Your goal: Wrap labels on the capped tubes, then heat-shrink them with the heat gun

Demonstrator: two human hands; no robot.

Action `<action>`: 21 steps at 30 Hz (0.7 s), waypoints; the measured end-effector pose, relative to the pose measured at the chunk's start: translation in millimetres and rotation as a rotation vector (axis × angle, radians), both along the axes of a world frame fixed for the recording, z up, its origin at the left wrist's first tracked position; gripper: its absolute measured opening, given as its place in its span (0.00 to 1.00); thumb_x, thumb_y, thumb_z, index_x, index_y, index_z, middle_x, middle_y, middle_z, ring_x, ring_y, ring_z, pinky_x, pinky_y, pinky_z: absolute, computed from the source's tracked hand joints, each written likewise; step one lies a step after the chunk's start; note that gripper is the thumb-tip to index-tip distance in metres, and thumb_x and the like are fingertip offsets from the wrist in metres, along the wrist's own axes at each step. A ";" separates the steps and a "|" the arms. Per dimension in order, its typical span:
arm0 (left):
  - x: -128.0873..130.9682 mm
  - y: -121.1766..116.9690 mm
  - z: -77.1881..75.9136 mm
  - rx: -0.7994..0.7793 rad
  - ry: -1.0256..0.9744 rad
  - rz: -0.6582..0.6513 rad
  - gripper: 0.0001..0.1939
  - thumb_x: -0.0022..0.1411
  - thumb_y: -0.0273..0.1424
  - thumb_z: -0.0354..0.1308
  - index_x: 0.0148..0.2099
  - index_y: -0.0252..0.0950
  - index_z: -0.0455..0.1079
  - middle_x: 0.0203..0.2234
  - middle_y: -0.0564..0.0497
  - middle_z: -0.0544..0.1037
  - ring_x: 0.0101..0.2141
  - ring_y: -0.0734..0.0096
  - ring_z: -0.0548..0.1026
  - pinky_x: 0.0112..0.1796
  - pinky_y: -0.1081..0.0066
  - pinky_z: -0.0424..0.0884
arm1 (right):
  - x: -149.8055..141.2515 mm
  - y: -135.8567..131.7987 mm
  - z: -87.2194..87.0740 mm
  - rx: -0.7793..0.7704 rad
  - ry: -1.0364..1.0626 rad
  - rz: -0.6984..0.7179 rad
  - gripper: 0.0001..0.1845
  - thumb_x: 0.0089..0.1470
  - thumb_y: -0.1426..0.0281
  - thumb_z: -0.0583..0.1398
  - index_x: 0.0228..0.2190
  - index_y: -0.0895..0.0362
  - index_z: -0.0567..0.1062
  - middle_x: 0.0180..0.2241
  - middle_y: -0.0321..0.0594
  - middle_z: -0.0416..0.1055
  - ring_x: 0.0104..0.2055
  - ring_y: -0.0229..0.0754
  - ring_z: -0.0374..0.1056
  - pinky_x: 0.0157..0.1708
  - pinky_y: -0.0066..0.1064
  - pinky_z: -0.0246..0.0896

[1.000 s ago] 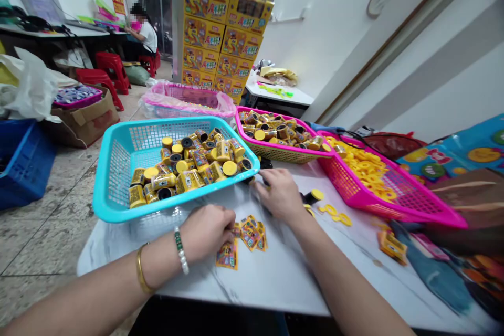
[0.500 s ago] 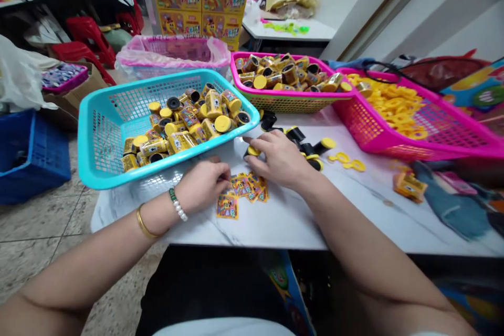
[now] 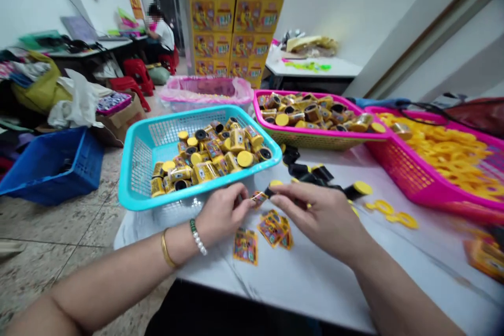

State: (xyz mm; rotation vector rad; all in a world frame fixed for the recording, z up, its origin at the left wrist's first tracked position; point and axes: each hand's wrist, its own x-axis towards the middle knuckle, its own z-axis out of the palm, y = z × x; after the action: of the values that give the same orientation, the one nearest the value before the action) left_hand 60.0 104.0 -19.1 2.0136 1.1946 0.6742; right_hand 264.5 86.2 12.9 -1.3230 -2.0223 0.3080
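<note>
My left hand (image 3: 222,213) sits at the front of the turquoise plastic basket (image 3: 212,187), pinching a small printed card (image 3: 259,198). My right hand (image 3: 321,218) comes in from the other side, and its fingertips grip a short black tube (image 3: 271,190) with a yellow end, right beside the card. Several more printed cards (image 3: 271,231) lie on the white marble-pattern table (image 3: 307,278) below my hands. The turquoise basket is heaped with yellow-labelled canisters (image 3: 214,149). Loose black tubes (image 3: 303,172) and a yellow cap (image 3: 362,188) lie just beyond my right hand.
A pink-rimmed basket of canisters (image 3: 315,137) and a pink basket of yellow rings (image 3: 409,184) stand along the far table edge. Stacked yellow cartons (image 3: 232,26) rise behind them. A seated person (image 3: 159,34) works far back, beyond red stools.
My hands have moved together. My left hand has lifted a card off the table, and my right hand has raised a black tube from the loose pile. The view has swung slightly.
</note>
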 end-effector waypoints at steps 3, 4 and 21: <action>-2.0 -2.1 2.1 0.072 -0.132 -0.028 0.05 0.65 0.29 0.54 0.35 0.36 0.68 0.28 0.51 0.74 0.29 0.72 0.70 0.33 0.72 0.65 | -3.6 1.9 -4.9 -0.287 0.050 0.089 0.15 0.58 0.57 0.60 0.30 0.54 0.80 0.25 0.37 0.78 0.24 0.39 0.71 0.24 0.29 0.64; -2.1 -3.1 3.2 0.107 -0.165 -0.044 0.05 0.64 0.28 0.54 0.35 0.36 0.68 0.29 0.50 0.75 0.30 0.71 0.71 0.34 0.72 0.66 | -5.0 2.8 -6.7 -0.407 0.082 0.123 0.17 0.58 0.56 0.59 0.27 0.55 0.78 0.23 0.37 0.76 0.23 0.39 0.70 0.23 0.28 0.63; -3.1 -18.2 18.0 0.060 -0.265 0.109 0.07 0.62 0.35 0.60 0.36 0.37 0.68 0.25 0.53 0.73 0.22 0.76 0.68 0.25 0.75 0.65 | -13.8 5.8 -7.2 -0.643 0.589 -0.015 0.26 0.45 0.48 0.66 0.19 0.59 0.76 0.18 0.36 0.71 0.21 0.34 0.63 0.23 0.27 0.60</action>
State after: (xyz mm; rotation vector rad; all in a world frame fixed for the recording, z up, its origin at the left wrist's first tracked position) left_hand 56.9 85.8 -1.0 1.8470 1.1420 1.0076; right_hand 250.8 92.0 5.7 -1.3837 -1.4498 1.2604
